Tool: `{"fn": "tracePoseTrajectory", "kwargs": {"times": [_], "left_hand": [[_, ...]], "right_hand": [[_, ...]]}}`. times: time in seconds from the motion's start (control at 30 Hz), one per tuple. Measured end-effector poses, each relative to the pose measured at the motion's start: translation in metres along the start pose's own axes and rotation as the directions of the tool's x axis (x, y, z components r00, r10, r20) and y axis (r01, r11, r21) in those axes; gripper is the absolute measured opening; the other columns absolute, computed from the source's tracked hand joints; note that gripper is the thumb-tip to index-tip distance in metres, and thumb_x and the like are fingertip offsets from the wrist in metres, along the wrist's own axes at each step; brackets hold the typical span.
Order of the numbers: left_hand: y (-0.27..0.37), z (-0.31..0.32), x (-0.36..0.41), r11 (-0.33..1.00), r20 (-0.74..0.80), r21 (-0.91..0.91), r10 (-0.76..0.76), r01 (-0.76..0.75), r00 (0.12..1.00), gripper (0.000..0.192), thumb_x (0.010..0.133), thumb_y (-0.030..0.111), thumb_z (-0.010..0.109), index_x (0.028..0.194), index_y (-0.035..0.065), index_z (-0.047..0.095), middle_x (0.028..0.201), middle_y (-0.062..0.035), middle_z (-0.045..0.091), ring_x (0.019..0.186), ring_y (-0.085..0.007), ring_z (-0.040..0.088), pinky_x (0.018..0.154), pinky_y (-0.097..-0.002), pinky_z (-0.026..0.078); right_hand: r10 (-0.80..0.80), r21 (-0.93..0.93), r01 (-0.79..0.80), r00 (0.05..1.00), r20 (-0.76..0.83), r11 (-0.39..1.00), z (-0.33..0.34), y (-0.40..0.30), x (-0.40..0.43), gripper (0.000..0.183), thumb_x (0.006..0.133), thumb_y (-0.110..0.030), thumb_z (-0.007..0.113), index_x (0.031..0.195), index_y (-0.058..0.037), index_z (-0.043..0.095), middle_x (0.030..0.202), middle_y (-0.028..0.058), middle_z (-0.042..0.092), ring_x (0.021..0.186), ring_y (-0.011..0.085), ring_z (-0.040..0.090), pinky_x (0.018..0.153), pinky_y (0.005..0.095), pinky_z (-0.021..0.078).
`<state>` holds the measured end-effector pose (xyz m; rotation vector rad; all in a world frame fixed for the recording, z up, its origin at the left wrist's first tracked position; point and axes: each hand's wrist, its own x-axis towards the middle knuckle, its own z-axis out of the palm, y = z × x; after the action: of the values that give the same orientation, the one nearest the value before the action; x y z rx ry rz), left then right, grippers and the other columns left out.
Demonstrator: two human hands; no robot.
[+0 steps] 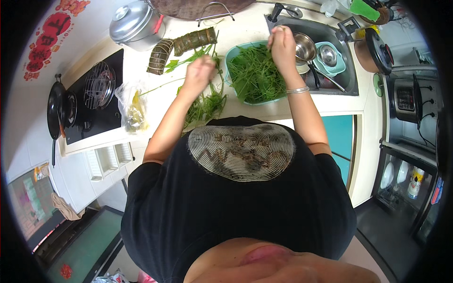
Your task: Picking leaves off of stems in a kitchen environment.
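Observation:
My left hand (200, 76), blurred and with curled fingers, is over loose green stems (207, 106) on the countertop. Whether it grips a stem is unclear. My right hand (284, 49) is bent at the far right rim of a light-blue plastic basin (231, 56), a bracelet on its wrist. Its fingers are drawn together, and what they hold, if anything, is hidden. Leafy green vegetables (256, 72) with thin tendrils fill the basin. Beyond my left hand lie two leaf-wrapped bundles tied with string, one upright in view (160, 56) and one slanting (195, 41).
Right of the basin, the sink (348, 78) holds a metal pot (304, 47) and a small blue basin (338, 65). A clear plastic bag (132, 109) lies beside the gas hob (79, 116). At the back stand a lidded aluminium pot (136, 30) and a round wooden board (187, 7).

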<state>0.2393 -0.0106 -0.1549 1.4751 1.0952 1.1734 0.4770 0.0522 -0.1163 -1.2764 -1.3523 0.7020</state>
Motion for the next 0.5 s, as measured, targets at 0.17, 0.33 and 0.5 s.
{"fn": "tracePoseTrajectory", "kwargs": {"times": [0.17,0.33,0.5], "left_hand": [[0.010,-0.070,-0.034,0.915,-0.282,-0.396,-0.197,0.073,0.939,0.039,0.099,0.032,0.038,0.066,0.0122,0.035,0.057,0.0028,0.031,0.050,-0.0076,0.029,0.046,-0.0227,0.028],[0.014,-0.144,-0.097,0.896,-0.473,-0.443,-0.210,-0.025,0.856,0.041,0.099,0.028,0.041,0.062,0.0115,0.031,0.057,0.0033,0.025,0.050,-0.0078,0.022,0.045,-0.0233,0.020],[-0.014,-0.168,-0.215,0.897,-0.766,-0.427,-0.427,0.116,0.480,0.043,0.097,0.031,0.043,0.059,0.0139,0.033,0.052,0.0039,0.027,0.044,-0.0069,0.024,0.041,-0.0240,0.020]], "right_hand": [[-0.277,-0.584,0.328,0.944,0.178,0.742,-0.010,0.068,-0.028,0.022,0.095,-0.018,0.041,0.104,-0.0041,0.055,0.076,0.0087,0.058,0.066,0.0230,0.057,0.063,0.0323,0.0448],[-0.028,-0.864,0.369,0.923,0.383,0.341,0.007,0.080,-0.031,0.049,0.086,-0.035,0.055,0.126,-0.0086,0.048,0.118,0.0144,0.047,0.111,0.0317,0.038,0.087,0.0543,0.0259],[-0.397,-0.551,0.524,0.852,0.342,0.649,0.054,-0.014,-0.002,0.035,0.084,-0.027,0.057,0.111,-0.0044,0.057,0.102,0.0194,0.059,0.097,0.0364,0.052,0.082,0.0472,0.0392]]}}
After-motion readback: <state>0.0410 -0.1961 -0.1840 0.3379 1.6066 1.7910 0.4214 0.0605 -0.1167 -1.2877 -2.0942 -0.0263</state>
